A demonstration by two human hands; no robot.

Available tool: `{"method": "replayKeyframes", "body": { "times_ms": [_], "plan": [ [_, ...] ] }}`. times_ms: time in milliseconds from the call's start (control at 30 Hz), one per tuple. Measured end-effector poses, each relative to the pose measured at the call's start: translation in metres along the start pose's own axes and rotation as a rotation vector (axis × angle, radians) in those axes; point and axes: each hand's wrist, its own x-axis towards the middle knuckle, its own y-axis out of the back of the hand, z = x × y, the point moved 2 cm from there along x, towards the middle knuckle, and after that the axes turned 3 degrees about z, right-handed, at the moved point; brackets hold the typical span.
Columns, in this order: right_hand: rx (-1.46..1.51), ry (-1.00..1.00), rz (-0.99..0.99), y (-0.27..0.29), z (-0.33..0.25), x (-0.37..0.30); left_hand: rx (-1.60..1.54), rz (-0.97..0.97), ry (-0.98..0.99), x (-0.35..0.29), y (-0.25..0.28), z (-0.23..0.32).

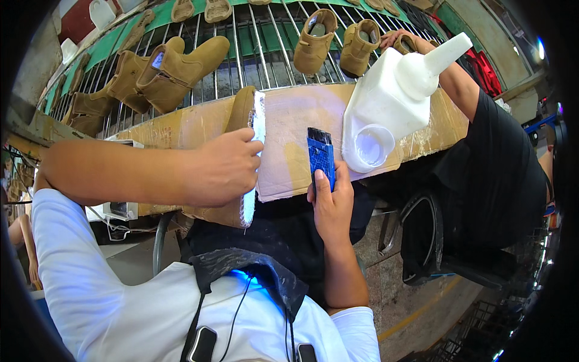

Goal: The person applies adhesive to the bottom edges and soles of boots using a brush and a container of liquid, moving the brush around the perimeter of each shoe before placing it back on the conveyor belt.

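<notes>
My left hand (232, 166) grips a tan boot (241, 111) tipped on its side at the cardboard's front edge. The boot's sole faces right and bears a wet-looking white coating, and my hand and forearm hide much of its upper. Upright in my right hand (333, 202) is a brush (321, 155) with a blue handle and short dark bristles. A gap separates the bristles from the sole. Right of the brush stands a white plastic jug (392, 90) with a tapered spout, and a round cup-like opening (369, 146) low at its front.
Cardboard (289, 114) covers the work surface. Behind it, a metal-bar rack (259, 48) carries several tan boots (181, 69). On the right, a co-worker's arm (458, 84) reaches to a boot on the rack. A chair (422, 235) stands below, near the co-worker.
</notes>
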Motion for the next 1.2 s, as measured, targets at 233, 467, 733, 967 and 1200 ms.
{"method": "replayKeyframes", "body": {
  "times_ms": [233,467,733,967,1200],
  "plan": [
    [0.069,-0.021,0.023,0.005,-0.004,-0.004,-1.362,0.242,0.471,-0.009,0.01,-0.03],
    [0.13,-0.043,-0.003,0.004,-0.005,-0.005,-1.888,0.329,0.584,-0.011,-0.022,-0.027],
    [0.125,-0.054,-0.01,0.003,-0.004,-0.006,-1.796,0.501,0.685,-0.037,-0.021,-0.043],
    [0.404,-0.118,0.023,0.013,0.01,-0.002,-1.567,0.735,0.801,-0.077,-0.081,-0.073],
    [0.784,-0.087,-0.023,0.035,0.01,0.006,-1.773,0.425,0.884,-0.084,-0.121,-0.051]
  ]
}}
